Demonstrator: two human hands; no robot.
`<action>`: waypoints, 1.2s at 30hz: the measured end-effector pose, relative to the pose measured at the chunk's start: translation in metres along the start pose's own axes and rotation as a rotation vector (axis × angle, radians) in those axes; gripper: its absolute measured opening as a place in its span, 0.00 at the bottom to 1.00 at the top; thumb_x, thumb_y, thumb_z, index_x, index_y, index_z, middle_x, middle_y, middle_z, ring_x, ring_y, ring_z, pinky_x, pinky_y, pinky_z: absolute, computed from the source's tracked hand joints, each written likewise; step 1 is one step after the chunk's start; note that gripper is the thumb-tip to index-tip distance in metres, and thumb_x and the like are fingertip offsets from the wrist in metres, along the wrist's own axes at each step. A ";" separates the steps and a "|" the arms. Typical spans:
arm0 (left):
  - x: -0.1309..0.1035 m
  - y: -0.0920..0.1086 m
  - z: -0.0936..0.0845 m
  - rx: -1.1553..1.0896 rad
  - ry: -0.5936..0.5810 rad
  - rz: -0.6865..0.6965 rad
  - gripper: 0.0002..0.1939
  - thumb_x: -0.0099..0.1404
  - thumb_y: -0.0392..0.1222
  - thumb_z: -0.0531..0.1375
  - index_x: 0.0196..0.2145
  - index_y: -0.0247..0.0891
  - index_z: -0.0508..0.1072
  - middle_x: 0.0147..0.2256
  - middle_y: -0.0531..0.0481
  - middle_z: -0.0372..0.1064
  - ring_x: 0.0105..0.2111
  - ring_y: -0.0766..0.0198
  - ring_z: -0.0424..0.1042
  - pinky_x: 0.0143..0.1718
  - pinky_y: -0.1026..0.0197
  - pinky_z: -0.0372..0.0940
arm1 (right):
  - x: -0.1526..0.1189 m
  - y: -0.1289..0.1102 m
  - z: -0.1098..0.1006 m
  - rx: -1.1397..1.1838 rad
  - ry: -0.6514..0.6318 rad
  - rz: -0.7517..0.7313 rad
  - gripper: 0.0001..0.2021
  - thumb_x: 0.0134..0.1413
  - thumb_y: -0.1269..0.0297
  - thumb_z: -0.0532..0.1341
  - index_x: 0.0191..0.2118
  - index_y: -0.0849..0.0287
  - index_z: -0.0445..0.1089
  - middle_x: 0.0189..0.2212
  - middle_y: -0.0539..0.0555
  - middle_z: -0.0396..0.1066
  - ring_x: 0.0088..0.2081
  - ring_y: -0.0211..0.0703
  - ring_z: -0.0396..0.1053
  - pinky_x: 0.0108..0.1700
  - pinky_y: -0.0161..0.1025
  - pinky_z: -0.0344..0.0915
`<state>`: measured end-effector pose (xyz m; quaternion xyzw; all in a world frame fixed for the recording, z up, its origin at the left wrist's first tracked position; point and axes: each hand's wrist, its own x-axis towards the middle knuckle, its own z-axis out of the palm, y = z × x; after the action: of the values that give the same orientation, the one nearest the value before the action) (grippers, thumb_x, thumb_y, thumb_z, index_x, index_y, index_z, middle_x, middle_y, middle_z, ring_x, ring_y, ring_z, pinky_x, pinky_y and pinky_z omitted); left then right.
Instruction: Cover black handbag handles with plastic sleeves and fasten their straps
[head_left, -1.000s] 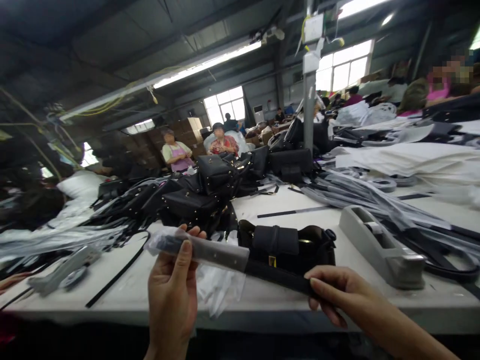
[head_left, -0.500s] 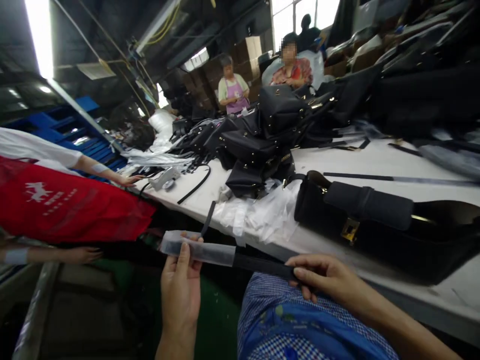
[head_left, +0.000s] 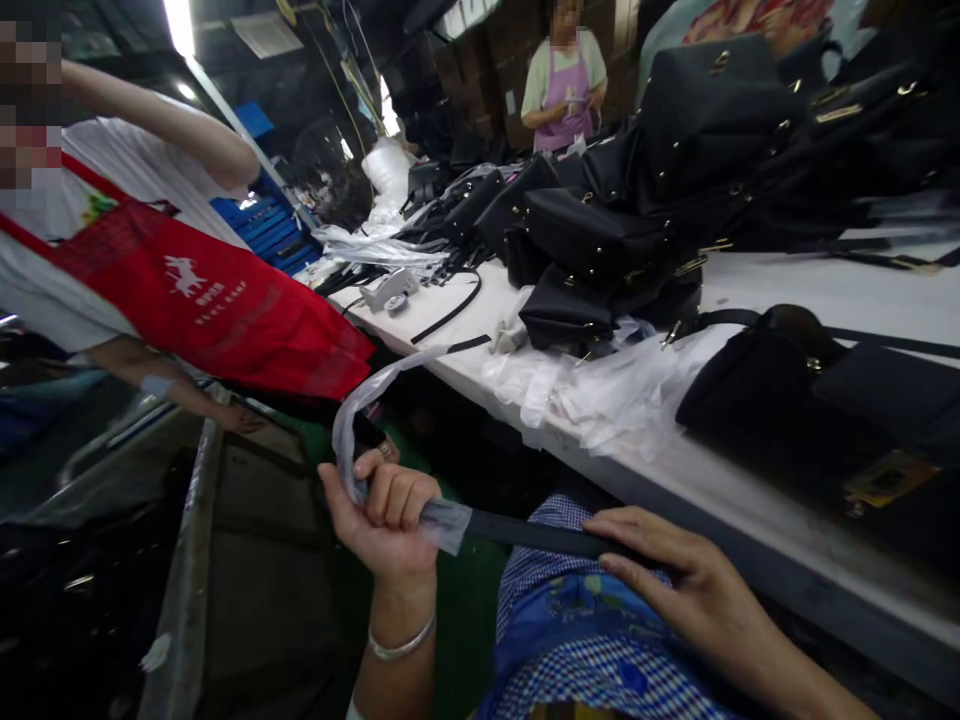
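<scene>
A black strap [head_left: 529, 534] stretches between my hands, below the table's front edge and over my lap. My left hand [head_left: 382, 510] is closed around the strap's end and around its clear plastic sleeve [head_left: 360, 410], which curls up and away from my fist. My right hand [head_left: 675, 585] pinches the strap's other end between thumb and fingers. A black handbag [head_left: 757, 400] lies on the white table [head_left: 757, 520] just beyond my right hand.
A heap of black bags [head_left: 622, 220] and loose clear plastic wraps [head_left: 592, 390] cover the table. A tape dispenser [head_left: 390, 292] sits farther left. A person in a red apron [head_left: 202, 300] stands close at my left; another in a purple apron [head_left: 566, 80] stands behind the table.
My head has turned left and down. My left hand has closed into a fist on the sleeve, which now curls upward instead of lying flat along the strap.
</scene>
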<state>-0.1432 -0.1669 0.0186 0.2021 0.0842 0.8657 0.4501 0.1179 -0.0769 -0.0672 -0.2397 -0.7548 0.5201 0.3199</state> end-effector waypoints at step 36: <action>-0.008 -0.086 -0.050 -0.005 0.444 -0.170 0.11 0.74 0.38 0.50 0.37 0.33 0.70 0.20 0.60 0.54 0.15 0.77 0.56 0.16 0.74 0.55 | 0.009 0.019 0.019 0.720 -0.134 0.663 0.31 0.52 0.45 0.67 0.55 0.62 0.72 0.28 0.54 0.79 0.26 0.39 0.74 0.33 0.36 0.71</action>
<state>-0.0963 -0.1211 -0.0572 -0.0023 0.1957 0.8481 0.4924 0.0984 -0.0756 -0.0871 -0.3073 -0.4292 0.8359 0.1505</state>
